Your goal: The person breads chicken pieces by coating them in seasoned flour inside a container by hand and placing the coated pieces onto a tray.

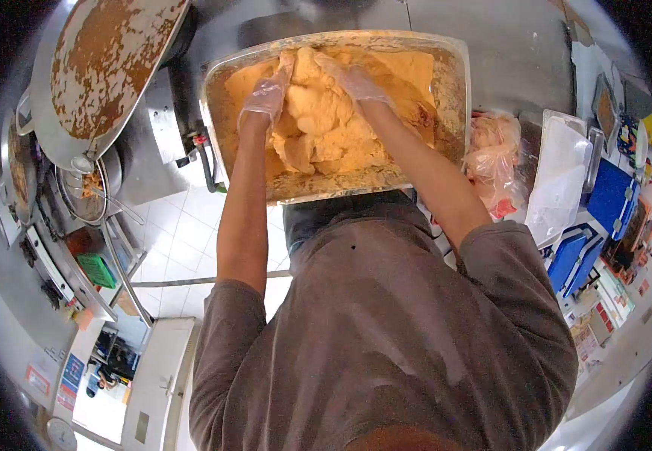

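A large rectangular tub (452,83) holds orange-yellow breading flour (409,68) and a heap of thickly coated chicken pieces (318,113). Both of my hands wear clear plastic gloves and reach into the tub's far half. On the left side of the heap, my left hand (272,89) curls around coated pieces. Opposite it, my right hand (347,78) grips the top of the heap from the right. Flour covers the fingers of both hands, and their tips are partly hidden among the pieces.
A big pan (108,68) with brown residue stands at upper left, above a wire strainer (85,188). Right of the tub lies a plastic bag of raw meat (494,154), beside a white tray (559,177). Blue containers (610,197) are farther right.
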Motion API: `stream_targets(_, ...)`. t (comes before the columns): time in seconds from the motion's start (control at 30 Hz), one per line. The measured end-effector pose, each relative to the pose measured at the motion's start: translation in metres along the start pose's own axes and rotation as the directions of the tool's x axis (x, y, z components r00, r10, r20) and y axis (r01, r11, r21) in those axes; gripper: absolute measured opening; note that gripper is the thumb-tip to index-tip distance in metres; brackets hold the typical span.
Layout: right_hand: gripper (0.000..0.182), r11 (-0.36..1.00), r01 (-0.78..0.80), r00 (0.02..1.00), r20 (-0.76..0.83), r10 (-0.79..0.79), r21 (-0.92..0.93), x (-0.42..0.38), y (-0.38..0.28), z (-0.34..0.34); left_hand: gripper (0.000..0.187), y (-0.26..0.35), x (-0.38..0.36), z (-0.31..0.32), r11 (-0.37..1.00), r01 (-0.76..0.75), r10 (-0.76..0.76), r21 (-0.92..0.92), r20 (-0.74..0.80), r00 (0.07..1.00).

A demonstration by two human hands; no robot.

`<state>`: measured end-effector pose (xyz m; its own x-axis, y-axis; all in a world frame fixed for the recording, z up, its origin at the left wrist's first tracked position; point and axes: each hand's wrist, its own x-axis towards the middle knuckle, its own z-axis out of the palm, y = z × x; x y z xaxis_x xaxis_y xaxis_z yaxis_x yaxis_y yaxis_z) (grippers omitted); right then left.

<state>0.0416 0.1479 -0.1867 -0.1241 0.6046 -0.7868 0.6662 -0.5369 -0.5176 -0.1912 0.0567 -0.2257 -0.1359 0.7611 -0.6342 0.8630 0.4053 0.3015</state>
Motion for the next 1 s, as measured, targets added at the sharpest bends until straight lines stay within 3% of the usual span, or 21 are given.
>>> stream_targets(0.07, 0.115, 0.995, 0.003, 0.998, 0.064, -0.009, 0.096, -0.035, -0.016, -0.012, 0.054, -0.023, 0.014, 0.036, 0.972, -0.175, 0.162, -0.156, -0.094, 0.982)
stream_targets(0.1, 0.113, 0.990, 0.005, 0.995, 0.102, -0.019, 0.143, -0.043, -0.015, -0.016, 0.054, -0.030, 0.017, 0.052, 0.895, -0.292, 0.252, -0.337, -0.158, 0.955)
stream_targets(0.13, 0.105, 0.982, 0.023, 0.988, 0.147, -0.051, 0.187, -0.038, -0.007, -0.020, 0.050, -0.015, 0.017, 0.051, 0.766, -0.170, 0.129, -0.620, -0.111, 0.985)
stream_targets(0.17, 0.097, 0.972, 0.038, 0.978, 0.191, -0.084, 0.230, -0.032, 0.001, -0.023, 0.047, 0.000, 0.017, 0.049, 0.541, -0.053, 0.005, -0.839, -0.061, 0.998)
stream_targets(0.2, 0.091, 0.988, 0.041, 0.976, 0.204, -0.071, 0.150, -0.027, 0.008, -0.028, 0.047, 0.025, -0.005, 0.019, 0.889, -0.040, 0.056, -0.456, 0.021, 0.998)
stream_targets(0.23, 0.085, 0.997, 0.045, 0.975, 0.216, -0.059, 0.066, -0.021, 0.014, -0.033, 0.047, 0.052, -0.037, -0.027, 0.996, -0.069, 0.063, 0.048, 0.113, 0.992)
stream_targets(0.3, 0.072, 0.962, 0.213, 0.954, 0.177, -0.242, 0.172, -0.033, 0.015, -0.040, 0.046, 0.060, -0.070, -0.045, 0.870, -0.150, 0.098, 0.469, 0.134, 0.986)
stream_targets(0.37, 0.057, 0.713, 0.509, 0.823, -0.030, -0.567, 0.482, -0.083, 0.005, -0.048, 0.044, 0.047, -0.089, -0.036, 0.907, -0.226, 0.244, 0.355, -0.008, 0.970)
stream_targets(0.47, 0.041, 0.667, 0.696, 0.688, 0.022, -0.726, 0.265, -0.092, 0.028, -0.069, 0.040, 0.068, -0.133, -0.052, 0.863, -0.401, 0.480, 0.306, -0.254, 0.840)
stream_targets(0.5, 0.040, 0.624, 0.758, 0.636, 0.001, -0.772, 0.189, -0.098, 0.033, -0.077, 0.034, 0.060, -0.127, -0.047, 0.825, -0.410, 0.515, 0.389, -0.216, 0.830)
stream_targets(0.53, 0.039, 0.574, 0.811, 0.579, -0.015, -0.815, 0.112, -0.107, 0.038, -0.086, 0.032, 0.061, -0.129, -0.043, 0.914, -0.406, 0.388, 0.001, -0.300, 0.871)
stream_targets(0.57, 0.038, 0.517, 0.855, 0.518, -0.026, -0.855, 0.031, -0.114, 0.041, -0.094, 0.031, 0.062, -0.135, -0.040, 0.848, -0.360, 0.240, -0.388, -0.325, 0.915)
stream_targets(0.6, 0.036, 0.598, 0.801, 0.598, -0.051, -0.800, 0.015, -0.117, 0.050, -0.098, 0.031, 0.064, -0.139, -0.038, 0.641, -0.277, 0.095, -0.716, -0.284, 0.954)
stream_targets(0.67, 0.033, 0.742, 0.670, 0.737, -0.107, -0.667, -0.007, -0.123, 0.066, -0.102, 0.029, 0.066, -0.142, -0.039, 0.614, -0.212, -0.043, -0.761, -0.300, 0.953)
stream_targets(0.73, 0.031, 0.702, 0.699, 0.686, -0.150, -0.712, -0.138, -0.130, 0.072, -0.113, 0.028, 0.066, -0.144, -0.040, 0.574, -0.147, -0.183, -0.806, -0.301, 0.936)
stream_targets(0.77, 0.030, 0.679, 0.706, 0.659, -0.164, -0.734, -0.204, -0.133, 0.075, -0.118, 0.032, 0.063, -0.145, -0.038, 0.588, -0.143, -0.199, -0.796, -0.313, 0.929)
stream_targets(0.9, 0.029, 0.828, 0.532, 0.792, -0.243, -0.560, -0.177, -0.123, 0.112, -0.126, 0.036, 0.045, -0.153, -0.024, 0.587, -0.189, -0.191, -0.787, -0.362, 0.912)
stream_targets(0.97, 0.027, 0.873, 0.478, 0.827, -0.287, -0.484, -0.095, -0.104, 0.158, -0.128, 0.037, 0.029, -0.150, -0.009, 0.590, -0.196, -0.193, -0.783, -0.372, 0.908)
stream_targets(1.0, 0.026, 0.764, 0.564, 0.826, -0.208, -0.524, 0.313, -0.082, 0.196, -0.129, 0.037, 0.032, -0.153, -0.010, 0.603, -0.173, -0.213, -0.779, -0.366, 0.906)
